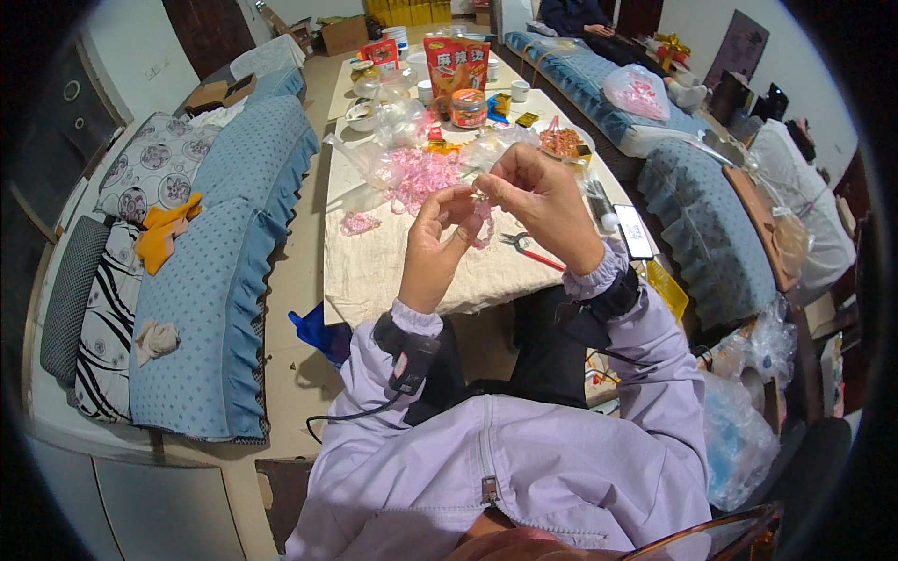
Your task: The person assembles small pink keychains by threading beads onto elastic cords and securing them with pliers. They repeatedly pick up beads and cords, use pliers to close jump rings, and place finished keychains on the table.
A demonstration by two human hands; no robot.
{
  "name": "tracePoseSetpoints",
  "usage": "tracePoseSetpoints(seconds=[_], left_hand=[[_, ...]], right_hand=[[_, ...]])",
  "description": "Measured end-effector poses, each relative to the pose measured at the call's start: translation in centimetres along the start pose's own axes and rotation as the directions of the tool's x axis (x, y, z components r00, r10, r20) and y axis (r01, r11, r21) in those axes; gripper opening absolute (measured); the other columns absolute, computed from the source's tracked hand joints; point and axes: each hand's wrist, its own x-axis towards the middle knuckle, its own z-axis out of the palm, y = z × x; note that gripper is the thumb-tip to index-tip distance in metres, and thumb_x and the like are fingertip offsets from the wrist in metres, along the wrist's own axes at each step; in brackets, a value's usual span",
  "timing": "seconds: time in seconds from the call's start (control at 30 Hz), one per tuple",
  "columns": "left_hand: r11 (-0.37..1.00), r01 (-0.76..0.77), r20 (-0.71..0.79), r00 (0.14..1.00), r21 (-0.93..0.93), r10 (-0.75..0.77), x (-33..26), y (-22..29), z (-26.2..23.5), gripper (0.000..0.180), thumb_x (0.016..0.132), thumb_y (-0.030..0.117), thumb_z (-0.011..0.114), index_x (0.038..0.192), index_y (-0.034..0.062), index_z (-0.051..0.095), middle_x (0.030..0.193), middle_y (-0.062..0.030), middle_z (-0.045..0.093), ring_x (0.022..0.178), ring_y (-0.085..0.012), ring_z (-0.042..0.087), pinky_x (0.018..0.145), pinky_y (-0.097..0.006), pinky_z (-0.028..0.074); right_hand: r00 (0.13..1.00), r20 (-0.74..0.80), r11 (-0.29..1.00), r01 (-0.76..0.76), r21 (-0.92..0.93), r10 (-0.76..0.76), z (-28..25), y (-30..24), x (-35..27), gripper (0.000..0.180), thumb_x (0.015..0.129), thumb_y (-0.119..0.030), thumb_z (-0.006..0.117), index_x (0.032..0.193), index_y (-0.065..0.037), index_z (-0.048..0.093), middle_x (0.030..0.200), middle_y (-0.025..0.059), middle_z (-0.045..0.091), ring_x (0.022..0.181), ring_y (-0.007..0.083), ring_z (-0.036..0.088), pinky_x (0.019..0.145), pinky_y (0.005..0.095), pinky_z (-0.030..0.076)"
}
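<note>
Creased tablecloth [379, 271], pinching hands [438, 241] [541, 198], pink strand [485, 230] (curved)

A curved strand of small, glossy pale-pink beads [484, 233] hangs pinched at its upper end, just off the view's middle toward one o'clock, its top partly hidden.

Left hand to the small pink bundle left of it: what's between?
Just cream tablecloth between the left hand and the small pink bundle, in the head view; the large pink pile lies farther back.
</note>
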Motion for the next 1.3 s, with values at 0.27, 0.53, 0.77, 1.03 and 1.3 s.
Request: tracePoseSetpoints(seconds=[0.27, 0.53, 0.77, 1.03, 1.3], left_hand=[[0.979, -0.133, -0.049, 0.989, 0.156, 0.142, -0.1, -0.3, 0.7, 0.02, 0.101, 0.015, 0.059, 0.116, 0.0017, 0.058, 0.096, -0.0036, 0.063, 0.086, -0.01, 0.059, 0.074, -0.023, 0.047], [1.0, -0.004, 0.039, 0.999, 0.006, 0.003, -0.1, 0.3, 0.5, 0.017, 0.104, 0.017, 0.053, 0.112, 0.0026, 0.059, 0.088, 0.0029, 0.056, 0.073, -0.0031, 0.047, 0.064, -0.019, 0.039], [0.954, 0.206, 0.245, 0.958, -0.218, -0.151, 0.1, 0.2, -1.2, 0.02, 0.104, 0.021, 0.054, 0.11, 0.003, 0.059, 0.085, 0.0042, 0.056, 0.067, -0.0031, 0.044, 0.059, -0.019, 0.034], [0.967, 0.166, 0.243, 0.963, -0.196, -0.116, -0.1, -0.3, -1.2, 0.03, 0.104, 0.031, 0.055, 0.113, 0.003, 0.06, 0.092, -0.0001, 0.063, 0.077, -0.0065, 0.054, 0.068, -0.021, 0.042], [0.987, 0.125, 0.102, 0.988, -0.096, -0.116, -0.5, -0.2, -0.6, 0.018, 0.095, 0.008, 0.067, 0.112, 0.0014, 0.065, 0.103, -0.0028, 0.067, 0.093, -0.0089, 0.061, 0.083, -0.025, 0.049]], right_hand=[[0.994, 0.058, 0.981, -0.1, 0.167, 0.091, 0.2, 0.0, -0.1, 0.02, 0.095, -0.016, 0.069, 0.086, -0.001, 0.059, 0.076, 0.0012, 0.061, 0.064, 0.0057, 0.056, 0.055, 0.0207, 0.045], [0.996, 0.059, 0.996, 0.073, -0.045, -0.07, 0.0, -0.4, -0.6, 0.011, 0.096, -0.009, 0.066, 0.094, -0.001, 0.059, 0.081, 0.0038, 0.061, 0.072, 0.0088, 0.055, 0.062, 0.025, 0.046], [0.922, 0.131, 0.916, 0.38, -0.128, -0.364, -0.5, -0.2, -0.5, 0.011, 0.089, -0.004, 0.066, 0.098, -0.002, 0.06, 0.087, 0.0117, 0.063, 0.08, 0.0275, 0.065, 0.071, 0.033, 0.051], [0.942, 0.156, 0.953, 0.302, -0.011, -0.296, -0.7, -0.1, -0.7, 0.01, 0.09, -0.007, 0.067, 0.096, -0.002, 0.061, 0.087, 0.0095, 0.064, 0.075, 0.0203, 0.063, 0.067, 0.0305, 0.049], [0.975, 0.056, 0.965, 0.223, -0.14, -0.217, -0.8, -0.8, -0.7, 0.011, 0.091, -0.006, 0.071, 0.094, -0.001, 0.062, 0.082, 0.0044, 0.061, 0.07, 0.0091, 0.056, 0.06, 0.0239, 0.045]])
